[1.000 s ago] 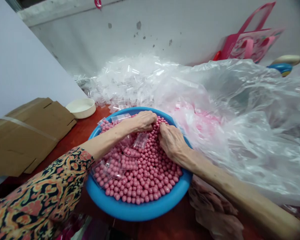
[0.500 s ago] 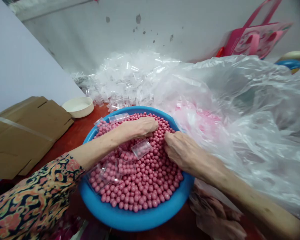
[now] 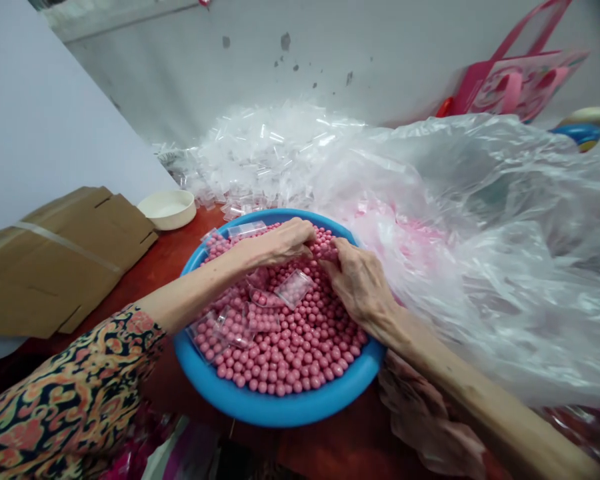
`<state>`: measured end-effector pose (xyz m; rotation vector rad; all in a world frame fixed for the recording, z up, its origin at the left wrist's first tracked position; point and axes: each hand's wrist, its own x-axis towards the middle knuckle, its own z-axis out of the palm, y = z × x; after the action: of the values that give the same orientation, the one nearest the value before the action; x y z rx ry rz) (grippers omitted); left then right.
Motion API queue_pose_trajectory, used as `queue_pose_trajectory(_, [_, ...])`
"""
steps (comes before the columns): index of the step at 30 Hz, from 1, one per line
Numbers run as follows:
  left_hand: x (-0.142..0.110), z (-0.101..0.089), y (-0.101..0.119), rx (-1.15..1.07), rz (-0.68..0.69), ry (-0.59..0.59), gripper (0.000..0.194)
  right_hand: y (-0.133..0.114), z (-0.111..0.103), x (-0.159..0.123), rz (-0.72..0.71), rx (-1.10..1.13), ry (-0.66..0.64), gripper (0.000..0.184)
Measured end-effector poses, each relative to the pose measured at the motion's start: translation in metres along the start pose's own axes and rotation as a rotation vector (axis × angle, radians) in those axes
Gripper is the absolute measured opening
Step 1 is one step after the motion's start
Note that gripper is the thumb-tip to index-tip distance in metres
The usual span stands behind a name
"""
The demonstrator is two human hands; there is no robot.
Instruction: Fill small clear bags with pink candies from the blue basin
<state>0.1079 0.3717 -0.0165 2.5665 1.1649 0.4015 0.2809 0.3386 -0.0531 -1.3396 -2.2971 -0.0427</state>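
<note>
A wide blue plastic basin [image 3: 275, 403] is heaped with glossy pink beads [image 3: 300, 350]. My left hand [image 3: 280, 241] lies curled over the far side of the heap, its fingers sunk among the beads. My right hand [image 3: 357, 283] reaches in from the right, and its fingertips are in the beads close to my left hand. Whatever the fingers may hold is hidden. Several small transparent bags filled with beads [image 3: 294, 289] lie on the heap, and a flat bag [image 3: 247, 229] rests near the far rim.
The basin stands on a red table [image 3: 165, 267], with flattened cardboard [image 3: 65, 263] and a white bowl [image 3: 167, 210] at left. Behind it lies a heap of small transparent bags [image 3: 265, 157]. A large plastic sheet [image 3: 480, 220] billows at right, below a pink bag [image 3: 517, 83].
My right hand has curled and drawn closer to my left hand, after lying flatter half a second ago. The filled bag near the middle has shifted slightly, and the view has moved a little.
</note>
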Motion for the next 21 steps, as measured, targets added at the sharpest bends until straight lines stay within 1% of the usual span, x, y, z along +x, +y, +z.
queue_pose_trajectory(4, [-0.015, -0.01, 0.009, -0.032, -0.014, 0.054, 0.026, -0.007, -0.008, -0.004, -0.001, 0.175, 0.158, 0.016])
queue_pose_trajectory(6, [-0.022, -0.011, 0.013, -0.042, -0.023, 0.088, 0.024, -0.009, -0.012, -0.009, -0.012, 0.217, 0.187, 0.018])
queue_pose_trajectory(7, [-0.025, -0.01, 0.014, -0.044, -0.028, 0.107, 0.024, -0.009, -0.013, -0.012, -0.008, 0.216, 0.18, 0.018])
queue_pose_trajectory(8, [-0.027, -0.009, 0.015, -0.044, -0.032, 0.125, 0.025, -0.009, -0.014, -0.015, 0.002, 0.201, 0.147, 0.017])
queue_pose_trajectory(12, [-0.031, -0.004, 0.016, -0.046, -0.033, 0.175, 0.02, -0.003, -0.011, -0.021, 0.001, 0.051, -0.073, 0.011])
queue_pose_trajectory(14, [-0.033, -0.002, 0.019, -0.038, -0.031, 0.187, 0.018, -0.001, -0.008, -0.022, -0.024, -0.002, -0.13, 0.012])
queue_pose_trajectory(15, [-0.035, -0.002, 0.022, -0.027, -0.033, 0.193, 0.019, -0.001, -0.009, -0.024, -0.04, -0.011, -0.122, 0.014])
queue_pose_trajectory(16, [-0.037, -0.002, 0.024, -0.012, -0.035, 0.197, 0.02, -0.003, -0.011, -0.026, -0.054, -0.009, -0.095, 0.018])
queue_pose_trajectory(18, [-0.043, 0.0, 0.029, 0.028, -0.038, 0.2, 0.022, -0.011, -0.02, -0.039, -0.07, -0.014, 0.023, 0.03])
queue_pose_trajectory(20, [-0.048, 0.002, 0.032, 0.073, -0.04, 0.198, 0.018, -0.025, -0.036, -0.064, -0.071, -0.026, 0.164, 0.037])
queue_pose_trajectory(21, [-0.051, 0.004, 0.033, 0.096, -0.042, 0.197, 0.016, -0.033, -0.044, -0.081, -0.074, -0.021, 0.217, 0.036])
